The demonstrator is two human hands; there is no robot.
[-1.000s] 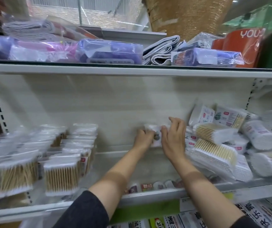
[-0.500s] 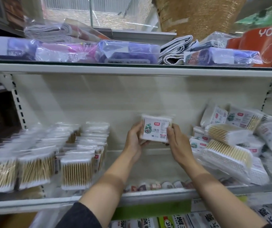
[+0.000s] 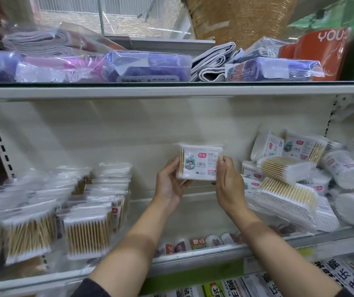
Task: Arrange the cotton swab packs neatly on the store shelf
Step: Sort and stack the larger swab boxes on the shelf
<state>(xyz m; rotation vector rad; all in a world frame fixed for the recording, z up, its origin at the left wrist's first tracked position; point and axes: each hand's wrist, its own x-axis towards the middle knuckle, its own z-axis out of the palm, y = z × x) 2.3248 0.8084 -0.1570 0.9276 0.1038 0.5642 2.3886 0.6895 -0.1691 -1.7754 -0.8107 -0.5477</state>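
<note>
Held up in front of the pale back panel: a flat clear-plastic pack of wooden-stemmed cotton swabs (image 3: 199, 162), label facing out. Gripped on its left edge by the left hand (image 3: 168, 184), on its right by the right hand (image 3: 228, 183). Above the glass shelf (image 3: 193, 257), between upright rows (image 3: 81, 213) at left and a loose heap (image 3: 296, 185) at right.

The middle shelf (image 3: 193, 257) carries upright cotton swab packs in rows (image 3: 86, 236) at 8 o'clock and a loose, tilted heap of swab packs (image 3: 287, 198) at 3 o'clock. The upper shelf (image 3: 171, 91) at 12 o'clock holds wrapped purple packs (image 3: 148, 67) and folded cloths (image 3: 212, 61).
</note>
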